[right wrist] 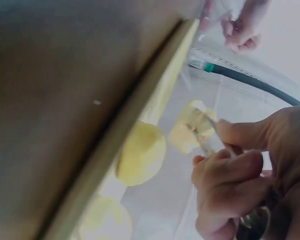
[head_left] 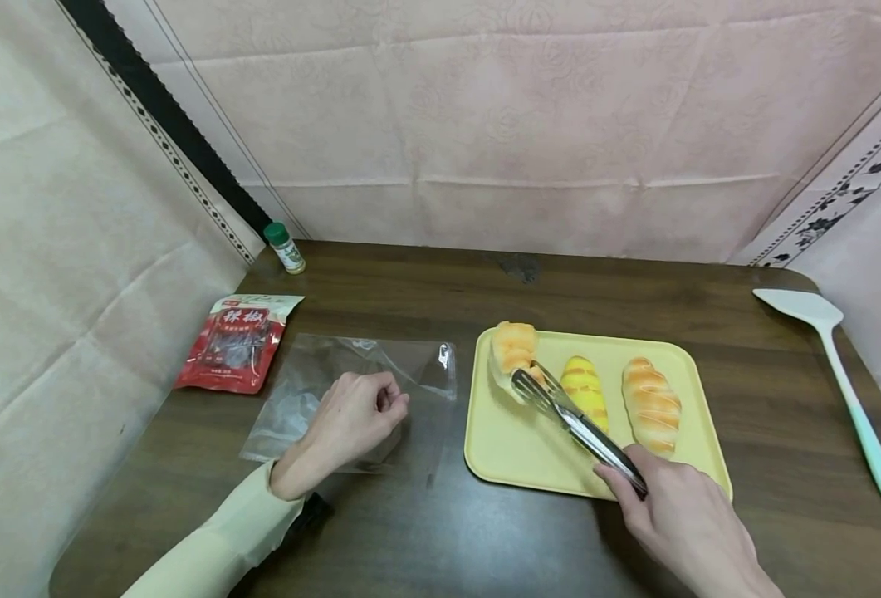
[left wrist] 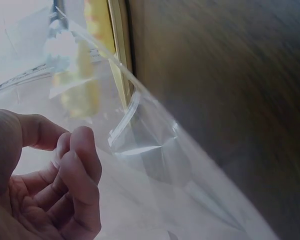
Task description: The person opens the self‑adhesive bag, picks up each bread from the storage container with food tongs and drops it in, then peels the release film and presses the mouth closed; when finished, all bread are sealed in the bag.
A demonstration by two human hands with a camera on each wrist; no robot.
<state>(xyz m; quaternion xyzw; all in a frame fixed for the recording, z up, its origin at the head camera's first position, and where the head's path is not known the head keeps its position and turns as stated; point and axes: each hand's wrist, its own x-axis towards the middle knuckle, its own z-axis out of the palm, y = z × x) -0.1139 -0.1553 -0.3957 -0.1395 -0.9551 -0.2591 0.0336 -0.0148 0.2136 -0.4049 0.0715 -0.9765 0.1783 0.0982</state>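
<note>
Over on the right-hand side, the left roll (head_left: 515,347) sits between the tips of the tongs (head_left: 589,438) at the far left end of the pale yellow tray (head_left: 537,457), light gold on top and paler down its flank; whether it touches the tray, I can't tell. The right hand (head_left: 690,519) grasps those shiny metal tongs at their near end, thumb on one side and fingers round the other. Next along, the middle roll (head_left: 584,389), vivid yellow with bands across it, and then the right roll (head_left: 651,407), golden brown with pale slanting scores, both on the tray! Across to the left, the left hand (head_left: 350,415) is over the clear plastic bag (head_left: 294,407), fingers curled in, and I can't tell whether they pinch any of the film. The bag is all creases and glints, just left of the tray. Now the count: three rolls, one tray, one pair of tongs, one bag, two hands. Round the edges, one red packet (head_left: 238,347) on the left, one green-capped bottle (head_left: 286,249) at the far left, one spatula (head_left: 844,374) on the right, all on one dark wooden table (head_left: 410,548)
</note>
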